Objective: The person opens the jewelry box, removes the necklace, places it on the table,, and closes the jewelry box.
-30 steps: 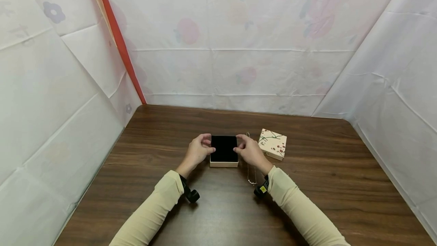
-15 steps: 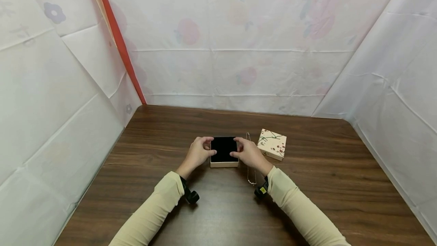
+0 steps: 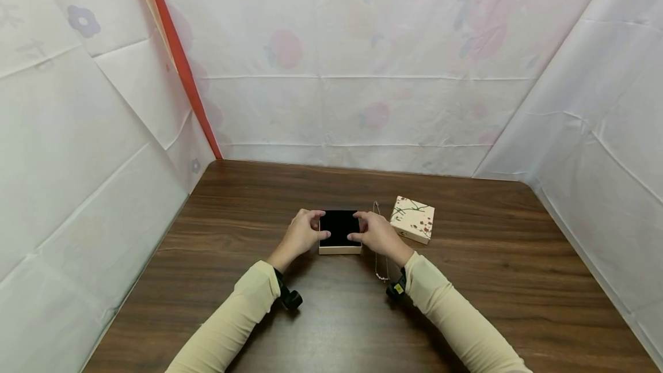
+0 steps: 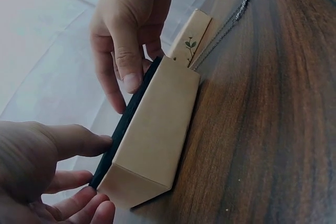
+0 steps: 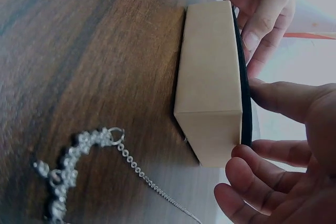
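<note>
A shallow cream box (image 3: 339, 250) sits on the table, its top covered by a black pad (image 3: 339, 226). In both wrist views the pad stands slightly above the box rim. My left hand (image 3: 301, 231) is at the box's left side, thumb and forefinger resting on the pad; other fingertips meet the box corner in the left wrist view. At the right side my right hand (image 3: 380, 235) presses the pad likewise, its other fingers loosely bent beside the wall (image 5: 220, 137). A silver chain necklace (image 3: 382, 277) with a sparkling pendant (image 5: 65, 166) lies below my right wrist, partly hidden by that hand.
A cream lid (image 3: 412, 219) printed with red blossoms and green branches lies right of the box, behind my right hand. The dark wood table (image 3: 492, 281) ends at white printed cloth (image 3: 331, 114) on its back and sides. A red strip (image 3: 181, 62) hangs at the left corner.
Both hands have shifted slightly nearer and inward, thumbs and forefingers moving from the pad's edges onto its top. The pad's far edge appears lower. Lid and necklace have stayed put.
</note>
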A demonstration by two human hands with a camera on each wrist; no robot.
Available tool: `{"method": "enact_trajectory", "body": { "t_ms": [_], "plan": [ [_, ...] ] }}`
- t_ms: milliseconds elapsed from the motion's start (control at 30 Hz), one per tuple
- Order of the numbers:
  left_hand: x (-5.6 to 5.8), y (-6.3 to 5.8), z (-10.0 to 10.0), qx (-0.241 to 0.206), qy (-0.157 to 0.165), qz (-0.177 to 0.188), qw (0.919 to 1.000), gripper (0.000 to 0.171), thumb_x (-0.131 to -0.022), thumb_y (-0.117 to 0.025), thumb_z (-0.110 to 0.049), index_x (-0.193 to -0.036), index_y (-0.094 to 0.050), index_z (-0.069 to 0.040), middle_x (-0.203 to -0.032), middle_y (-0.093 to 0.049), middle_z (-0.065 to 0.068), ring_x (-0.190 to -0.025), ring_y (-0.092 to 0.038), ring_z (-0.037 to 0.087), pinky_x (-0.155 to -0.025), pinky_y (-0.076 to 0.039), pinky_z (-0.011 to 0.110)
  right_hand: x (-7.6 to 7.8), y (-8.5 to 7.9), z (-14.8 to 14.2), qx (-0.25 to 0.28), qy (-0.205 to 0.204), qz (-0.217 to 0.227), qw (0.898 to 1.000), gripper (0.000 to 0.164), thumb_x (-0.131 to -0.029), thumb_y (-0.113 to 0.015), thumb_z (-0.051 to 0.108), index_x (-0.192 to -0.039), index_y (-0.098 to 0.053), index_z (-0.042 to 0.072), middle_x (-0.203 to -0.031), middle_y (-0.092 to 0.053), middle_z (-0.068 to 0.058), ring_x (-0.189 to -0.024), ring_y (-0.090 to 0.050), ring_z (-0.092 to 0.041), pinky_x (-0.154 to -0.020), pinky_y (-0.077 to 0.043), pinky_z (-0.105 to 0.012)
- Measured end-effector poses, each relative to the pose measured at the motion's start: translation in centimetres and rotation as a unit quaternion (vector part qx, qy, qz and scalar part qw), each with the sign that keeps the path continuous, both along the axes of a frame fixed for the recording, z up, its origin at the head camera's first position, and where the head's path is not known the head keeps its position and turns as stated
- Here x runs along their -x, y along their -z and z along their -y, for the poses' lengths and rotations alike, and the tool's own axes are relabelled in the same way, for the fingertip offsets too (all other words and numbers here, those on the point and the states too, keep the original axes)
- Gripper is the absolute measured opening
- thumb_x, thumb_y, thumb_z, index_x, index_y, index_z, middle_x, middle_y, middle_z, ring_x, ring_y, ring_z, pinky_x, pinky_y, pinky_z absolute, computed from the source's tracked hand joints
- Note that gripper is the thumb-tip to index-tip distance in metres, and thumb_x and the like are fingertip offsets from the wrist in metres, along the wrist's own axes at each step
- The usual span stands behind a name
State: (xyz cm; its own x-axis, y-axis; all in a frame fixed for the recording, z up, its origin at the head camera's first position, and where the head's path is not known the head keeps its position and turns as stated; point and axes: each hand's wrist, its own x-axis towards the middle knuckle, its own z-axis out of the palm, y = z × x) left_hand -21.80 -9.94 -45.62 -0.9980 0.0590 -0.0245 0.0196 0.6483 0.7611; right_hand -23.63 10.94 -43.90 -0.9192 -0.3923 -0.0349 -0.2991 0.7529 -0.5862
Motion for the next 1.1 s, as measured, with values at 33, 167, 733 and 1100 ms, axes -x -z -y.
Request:
{"method": "enact_trajectory", "body": {
  "t_ms": [33,167,733,1100],
  "plan": [
    [0.0,0.0,0.0,0.002,0.0,0.001,1.0,0.051,-0.081,-0.079,-0.019,-0.128,-0.062,-0.008,-0.106,-0.055,0.011,-0.089,-0.054,0.022,-0.078,-0.046,0.038,0.0,0.0,0.0,-0.002,0.0,0.0,1.0,0.056,-0.084,-0.077,0.025,-0.132,-0.058,0.003,-0.077,-0.059,0.0,-0.063,-0.05,-0.012,-0.06,-0.041,-0.027],
    [-0.1,0.0,0.0,0.007,0.002,0.005,1.0,0.052,-0.081,-0.079,-0.02,-0.129,-0.062,-0.009,-0.104,-0.054,0.01,-0.087,-0.052,0.021,-0.076,-0.044,0.037,0.2,0.3,0.0,-0.01,-0.001,-0.003,1.0,0.055,-0.084,-0.077,0.026,-0.131,-0.059,0.004,-0.077,-0.059,0.0,-0.064,-0.05,-0.012,-0.06,-0.041,-0.027],
    [-0.1,0.4,-0.2,0.039,0.0,-0.005,0.9992,0.052,-0.079,-0.08,-0.022,-0.127,-0.064,-0.011,-0.105,-0.055,0.01,-0.087,-0.055,0.022,-0.08,-0.044,0.039,0.1,0.5,0.2,-0.027,-0.009,-0.019,0.999,0.056,-0.083,-0.078,0.027,-0.13,-0.06,0.002,-0.076,-0.055,-0.001,-0.063,-0.047,-0.013,-0.059,-0.038,-0.027],
    [-0.5,0.5,-0.7,0.098,0.017,0.002,0.995,0.041,-0.081,-0.08,-0.023,-0.119,-0.07,-0.014,-0.118,-0.054,0.012,-0.103,-0.058,0.031,-0.09,-0.047,0.046,0.2,1.2,0.5,-0.097,-0.027,-0.007,0.995,0.053,-0.084,-0.076,0.031,-0.128,-0.062,0.004,-0.121,-0.065,-0.017,-0.108,-0.062,-0.032,-0.092,-0.05,-0.046]
  ]
}}
